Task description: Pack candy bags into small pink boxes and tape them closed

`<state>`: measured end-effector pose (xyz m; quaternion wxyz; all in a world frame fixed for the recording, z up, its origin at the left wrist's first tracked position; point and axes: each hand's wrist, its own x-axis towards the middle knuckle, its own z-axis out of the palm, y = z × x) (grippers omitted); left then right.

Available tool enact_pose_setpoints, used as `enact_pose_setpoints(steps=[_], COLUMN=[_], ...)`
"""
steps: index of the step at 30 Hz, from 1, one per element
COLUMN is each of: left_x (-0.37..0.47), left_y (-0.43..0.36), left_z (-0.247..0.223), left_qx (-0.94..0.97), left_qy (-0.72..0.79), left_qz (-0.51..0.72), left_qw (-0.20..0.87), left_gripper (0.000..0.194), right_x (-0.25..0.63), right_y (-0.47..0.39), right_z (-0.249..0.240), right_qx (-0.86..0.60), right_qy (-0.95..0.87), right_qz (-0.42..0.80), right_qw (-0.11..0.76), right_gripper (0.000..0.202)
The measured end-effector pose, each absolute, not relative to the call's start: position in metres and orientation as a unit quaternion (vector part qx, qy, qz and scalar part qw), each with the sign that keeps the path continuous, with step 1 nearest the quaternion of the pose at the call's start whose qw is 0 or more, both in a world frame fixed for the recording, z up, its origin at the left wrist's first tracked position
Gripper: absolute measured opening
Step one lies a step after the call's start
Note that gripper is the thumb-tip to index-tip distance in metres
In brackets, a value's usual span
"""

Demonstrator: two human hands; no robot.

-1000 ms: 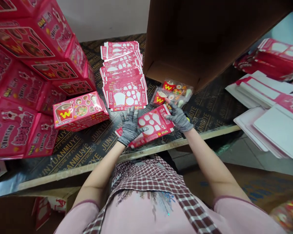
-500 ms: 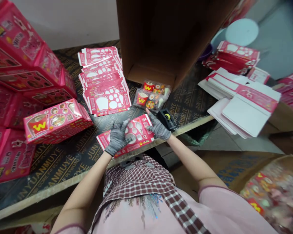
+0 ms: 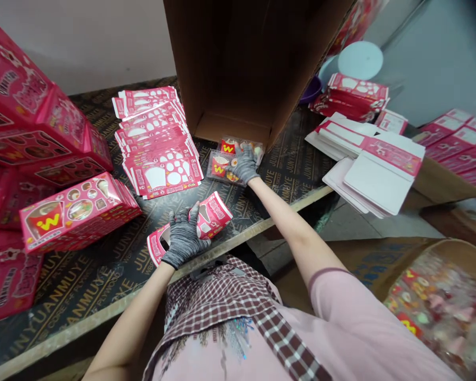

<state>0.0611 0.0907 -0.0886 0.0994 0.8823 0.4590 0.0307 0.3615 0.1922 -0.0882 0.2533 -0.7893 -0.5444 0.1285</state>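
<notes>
My left hand, in a grey glove, is wrapped over a pink printed carton at the table's front edge; the carton is partly folded and its cutout windows show. Farther forward and to the right, my right hand, also gloved, lies on clear plastic packs with small toy food pieces. One pack is nearer me, and another sits behind it. The right fingers are bent over the packs. Left of them is a fanned stack of flat pink cartons.
Filled pink boxes are piled on the left. A large open cardboard box stands behind the packs. White and pink cartons lie at the right, above a sack of toy packs. A black tape dispenser is under my right forearm.
My right hand has left the pink carton and moved forward onto the plastic packs. The carton under my left hand has gone from flat to bent up. The view has shifted slightly.
</notes>
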Motion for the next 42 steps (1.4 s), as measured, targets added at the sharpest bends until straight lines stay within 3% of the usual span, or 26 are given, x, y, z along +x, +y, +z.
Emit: enact_pose_setpoints(steps=[3, 7, 12, 18, 30, 34, 37, 42], left_x=[0.051, 0.025, -0.008, -0.026, -0.05, -0.041, -0.041, -0.04], left_y=[0.092, 0.097, 0.099, 0.087, 0.075, 0.055, 0.046, 0.053], left_z=[-0.092, -0.103, -0.116, -0.124, -0.09, -0.088, -0.087, -0.088], left_qx=[0.874, 0.847, 0.815, 0.866, 0.925, 0.953, 0.951, 0.91], left_qy=[0.476, 0.522, 0.567, 0.482, 0.377, 0.297, 0.302, 0.398], left_qz=[0.03, 0.047, 0.103, 0.128, 0.053, 0.064, 0.071, 0.115], left_qw=[0.095, 0.086, 0.068, 0.028, 0.016, -0.003, 0.002, 0.018], left_gripper=[0.11, 0.11, 0.117, 0.109, 0.1, 0.081, 0.082, 0.093], right_x=[0.371, 0.355, 0.338, 0.313, 0.271, 0.273, 0.297, 0.323], right_y=[0.218, 0.204, 0.137, 0.066, 0.03, 0.05, 0.069, 0.071], right_z=[-0.091, -0.092, -0.082, -0.083, -0.099, -0.1, -0.102, -0.101], right_qx=[-0.804, -0.746, -0.598, -0.41, -0.421, -0.342, -0.342, -0.424], right_qy=[-0.556, -0.589, -0.658, -0.72, -0.786, -0.787, -0.731, -0.613], right_qz=[0.094, 0.16, 0.314, 0.491, 0.413, 0.499, 0.574, 0.608], right_qw=[0.191, 0.268, 0.332, 0.268, 0.188, 0.122, 0.137, 0.274], right_gripper=[0.083, 0.044, 0.073, 0.062, 0.052, 0.037, 0.048, 0.09])
